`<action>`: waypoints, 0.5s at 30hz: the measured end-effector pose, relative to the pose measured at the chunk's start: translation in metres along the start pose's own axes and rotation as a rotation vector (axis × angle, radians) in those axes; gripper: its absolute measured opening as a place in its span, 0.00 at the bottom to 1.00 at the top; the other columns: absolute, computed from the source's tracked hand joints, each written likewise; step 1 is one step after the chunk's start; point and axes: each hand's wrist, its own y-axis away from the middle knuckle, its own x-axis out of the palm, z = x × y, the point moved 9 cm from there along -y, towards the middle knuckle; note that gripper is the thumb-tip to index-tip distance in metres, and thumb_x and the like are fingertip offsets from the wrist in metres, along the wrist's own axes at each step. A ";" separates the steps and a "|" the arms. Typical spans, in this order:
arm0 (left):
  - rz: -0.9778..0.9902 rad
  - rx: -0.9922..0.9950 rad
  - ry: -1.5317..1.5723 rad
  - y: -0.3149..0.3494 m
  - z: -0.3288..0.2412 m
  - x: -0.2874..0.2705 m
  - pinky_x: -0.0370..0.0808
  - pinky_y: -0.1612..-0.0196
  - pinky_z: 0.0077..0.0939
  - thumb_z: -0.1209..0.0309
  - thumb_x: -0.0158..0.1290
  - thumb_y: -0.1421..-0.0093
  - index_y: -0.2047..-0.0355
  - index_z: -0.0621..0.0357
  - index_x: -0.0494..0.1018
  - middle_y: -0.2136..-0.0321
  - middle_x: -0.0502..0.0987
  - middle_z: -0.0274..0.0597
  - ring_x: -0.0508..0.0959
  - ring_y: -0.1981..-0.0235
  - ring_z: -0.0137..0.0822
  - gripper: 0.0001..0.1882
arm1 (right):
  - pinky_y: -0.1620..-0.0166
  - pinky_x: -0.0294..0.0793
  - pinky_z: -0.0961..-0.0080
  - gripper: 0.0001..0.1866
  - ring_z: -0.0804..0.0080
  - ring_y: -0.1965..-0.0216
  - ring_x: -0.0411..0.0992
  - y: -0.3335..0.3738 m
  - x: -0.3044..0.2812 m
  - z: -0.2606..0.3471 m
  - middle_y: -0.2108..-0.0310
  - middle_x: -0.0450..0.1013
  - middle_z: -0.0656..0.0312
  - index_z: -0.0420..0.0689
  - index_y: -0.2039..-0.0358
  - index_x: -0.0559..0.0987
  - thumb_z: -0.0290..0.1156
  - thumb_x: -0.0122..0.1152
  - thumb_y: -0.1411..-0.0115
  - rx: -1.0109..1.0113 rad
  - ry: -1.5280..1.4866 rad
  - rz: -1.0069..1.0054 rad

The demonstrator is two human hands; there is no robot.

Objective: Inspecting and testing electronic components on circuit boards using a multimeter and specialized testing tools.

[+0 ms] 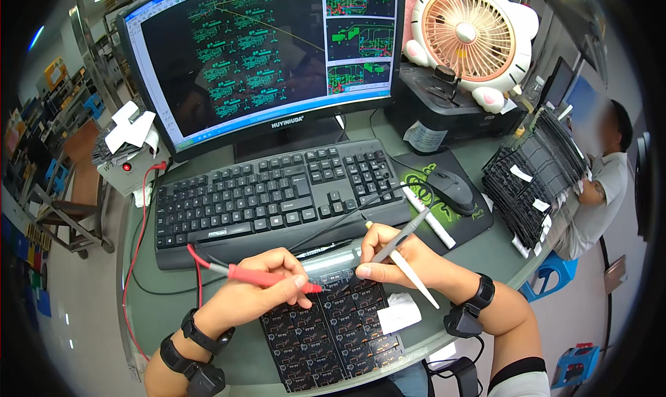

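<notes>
My left hand (258,301) is closed around a red test probe (258,276), whose tip points right at the upper part of a black circuit board panel (309,355). My right hand (423,259) pinches a grey pen-shaped probe (404,235) over the panel's top edge. A white pen (414,280) also sits between the right fingers, slanting down to the right. Whether either tip touches the board I cannot tell. The panel carries rows of small repeated patterns. A white paper slip (400,315) lies over its right edge.
Behind my hands stand a black keyboard (277,189) and a monitor (229,71) showing board layouts. To the right are a mouse (451,191), a white marker (433,223), a stack of black panels (534,178) and a pink fan (465,32). A red cable (139,248) crosses the left side.
</notes>
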 end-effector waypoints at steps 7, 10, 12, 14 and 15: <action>-0.029 0.019 -0.096 0.000 -0.004 0.004 0.75 0.67 0.19 0.72 0.53 0.41 0.65 0.61 0.66 0.73 0.77 0.37 0.81 0.69 0.26 0.08 | 0.71 0.63 0.82 0.12 0.84 0.74 0.63 -0.002 0.001 0.005 0.74 0.64 0.69 0.44 0.71 0.70 0.32 0.66 0.43 -0.074 0.077 0.023; -0.019 0.031 -0.108 -0.001 -0.003 0.004 0.75 0.67 0.19 0.73 0.54 0.41 0.65 0.61 0.65 0.73 0.77 0.38 0.81 0.69 0.27 0.09 | 0.72 0.62 0.82 0.12 0.84 0.74 0.63 -0.001 0.001 0.006 0.74 0.64 0.69 0.43 0.71 0.70 0.32 0.66 0.43 -0.098 0.109 0.022; -0.010 0.044 -0.107 -0.002 -0.003 0.006 0.75 0.67 0.19 0.73 0.54 0.41 0.65 0.61 0.65 0.73 0.77 0.38 0.81 0.69 0.27 0.09 | 0.72 0.62 0.82 0.12 0.84 0.74 0.63 -0.001 0.001 0.006 0.75 0.64 0.69 0.43 0.72 0.70 0.32 0.66 0.43 -0.094 0.126 0.022; -0.007 0.038 -0.123 0.000 -0.004 0.006 0.75 0.66 0.20 0.73 0.54 0.41 0.65 0.61 0.64 0.73 0.77 0.39 0.80 0.68 0.28 0.10 | 0.72 0.62 0.82 0.12 0.84 0.74 0.63 -0.001 0.002 0.006 0.75 0.64 0.69 0.43 0.71 0.70 0.32 0.66 0.43 -0.088 0.116 0.027; -0.008 0.037 -0.123 0.001 -0.004 0.007 0.75 0.66 0.20 0.73 0.54 0.41 0.65 0.61 0.64 0.73 0.77 0.39 0.80 0.68 0.28 0.10 | 0.73 0.62 0.82 0.12 0.84 0.74 0.63 -0.001 0.003 0.006 0.75 0.64 0.70 0.43 0.71 0.70 0.32 0.66 0.43 -0.082 0.107 0.031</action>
